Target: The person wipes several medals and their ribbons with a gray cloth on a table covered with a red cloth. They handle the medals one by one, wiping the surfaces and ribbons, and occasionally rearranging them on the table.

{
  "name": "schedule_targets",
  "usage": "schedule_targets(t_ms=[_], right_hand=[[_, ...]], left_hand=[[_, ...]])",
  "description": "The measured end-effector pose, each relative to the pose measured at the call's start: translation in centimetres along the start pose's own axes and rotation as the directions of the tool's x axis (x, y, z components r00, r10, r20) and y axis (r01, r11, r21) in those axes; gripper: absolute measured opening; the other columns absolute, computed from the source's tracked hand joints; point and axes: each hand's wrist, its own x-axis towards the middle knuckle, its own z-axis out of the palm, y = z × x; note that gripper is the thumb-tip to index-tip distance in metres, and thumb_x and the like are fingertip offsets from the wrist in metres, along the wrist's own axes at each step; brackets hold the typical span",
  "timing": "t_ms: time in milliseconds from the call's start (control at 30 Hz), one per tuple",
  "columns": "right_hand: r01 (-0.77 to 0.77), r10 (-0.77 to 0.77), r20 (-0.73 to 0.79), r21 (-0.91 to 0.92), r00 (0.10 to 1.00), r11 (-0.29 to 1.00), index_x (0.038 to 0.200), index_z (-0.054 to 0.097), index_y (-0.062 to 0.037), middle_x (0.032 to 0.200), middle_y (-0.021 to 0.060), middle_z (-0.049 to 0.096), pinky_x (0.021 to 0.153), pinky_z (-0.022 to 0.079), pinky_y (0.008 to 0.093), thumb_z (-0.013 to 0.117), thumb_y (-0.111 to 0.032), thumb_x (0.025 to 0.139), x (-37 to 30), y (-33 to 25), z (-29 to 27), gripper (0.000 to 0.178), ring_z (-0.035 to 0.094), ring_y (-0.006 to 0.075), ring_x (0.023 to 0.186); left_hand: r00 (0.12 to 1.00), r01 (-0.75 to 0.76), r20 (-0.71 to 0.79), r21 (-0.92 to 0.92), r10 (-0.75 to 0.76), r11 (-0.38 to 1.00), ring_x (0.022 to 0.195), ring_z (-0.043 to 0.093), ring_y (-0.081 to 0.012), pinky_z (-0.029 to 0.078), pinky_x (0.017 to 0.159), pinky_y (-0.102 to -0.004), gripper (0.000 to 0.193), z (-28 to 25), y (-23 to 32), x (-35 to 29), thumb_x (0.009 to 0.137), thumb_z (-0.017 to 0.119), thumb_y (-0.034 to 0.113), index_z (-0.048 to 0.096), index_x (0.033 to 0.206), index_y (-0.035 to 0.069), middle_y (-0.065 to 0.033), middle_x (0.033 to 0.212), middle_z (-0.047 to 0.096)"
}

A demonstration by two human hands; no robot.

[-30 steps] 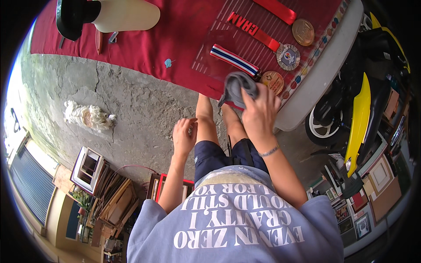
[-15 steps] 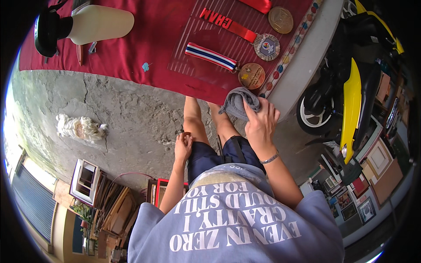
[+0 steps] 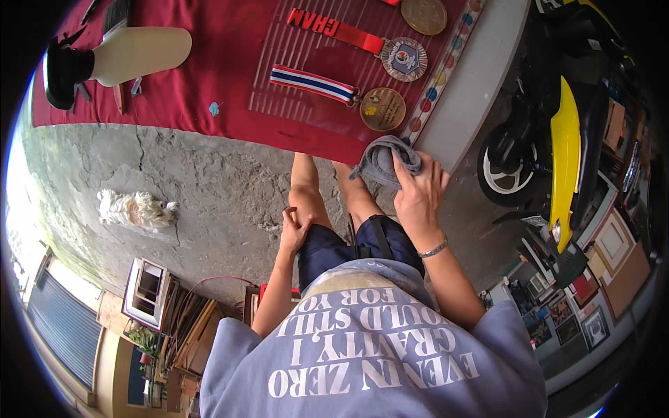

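My right hand (image 3: 421, 194) grips a bunched grey cloth (image 3: 385, 161) at the near right corner of the table, over the edge of the red tablecloth (image 3: 230, 129). Just beyond it lies a round bronze-coloured medal (image 3: 383, 110) on a red, white and blue ribbon. Farther back are a silver-coloured medal (image 3: 404, 60) with a red ribbon and a gold-coloured medal (image 3: 424, 15), partly cut off by the frame. My left hand (image 3: 297, 230) rests on my left thigh, fingers apart, holding nothing.
A spray bottle (image 3: 143, 56) lies on its side at the table's far left, near a dark-bristled brush (image 3: 117, 15). On the cracked concrete floor lies a white shaggy dog (image 3: 139, 209). A yellow and black motorcycle (image 3: 566, 160) stands at the right; stacked frames (image 3: 191, 334) lean behind me.
The table and its medals sit lower and farther left in view. The cloth in my right hand is now closer to the pale table edge. My left hand's fingers have spread on the thigh.
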Motion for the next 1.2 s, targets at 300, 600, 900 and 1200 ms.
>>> schedule_targets(t_ms=[300,600,900,1200], right_hand=[[0.092,-0.090,-0.024,0.153,0.996,0.984,0.118,0.075,-0.0172,0.118,0.0106,0.060,0.089,0.040,0.0466,0.064,-0.006,0.083,5.2,-4.1,1.2,0.039,0.057,0.0319,0.104],[0.001,0.007,-0.053,0.150,0.999,0.989,0.106,0.080,-0.0173,0.115,0.0096,0.059,0.083,0.038,0.0461,0.065,-0.010,0.084,1.1,-1.5,0.5,0.027,0.055,0.0293,0.104],[0.031,-0.013,-0.106,0.176,0.994,0.984,0.107,0.077,-0.0179,0.110,0.0075,0.058,0.082,0.039,0.0429,0.062,-0.015,0.092,1.8,-2.5,1.2,0.021,0.056,0.0271,0.098],[-0.031,0.041,-0.144,0.071,0.989,0.997,0.104,0.081,-0.0257,0.112,0.0037,0.060,0.084,0.039,0.0460,0.068,-0.008,0.085,3.4,2.0,-1.5,0.028,0.056,0.0273,0.097]], left_hand=[[0.999,0.053,0.002,0.107,-0.053,0.993,0.128,0.054,-0.0494,0.050,0.105,-0.0502,0.100,1.2,0.3,1.4,0.083,0.079,0.061,0.032,0.143,-0.003,-0.0314,0.143,0.047],[0.999,0.010,-0.044,0.114,-0.005,0.993,0.126,0.055,-0.0496,0.050,0.102,-0.0514,0.099,1.6,-1.2,1.7,0.081,0.082,0.059,0.034,0.141,-0.004,-0.0324,0.140,0.048],[0.998,-0.004,-0.056,0.086,0.008,0.996,0.124,0.057,-0.0486,0.050,0.102,-0.0494,0.096,1.4,-1.4,1.8,0.081,0.083,0.056,0.036,0.137,-0.007,-0.0329,0.136,0.051],[0.998,0.053,-0.038,0.153,-0.048,0.987,0.125,0.055,-0.0500,0.050,0.102,-0.0513,0.095,1.2,-0.2,2.1,0.082,0.082,0.056,0.036,0.136,-0.006,-0.0323,0.135,0.051]])
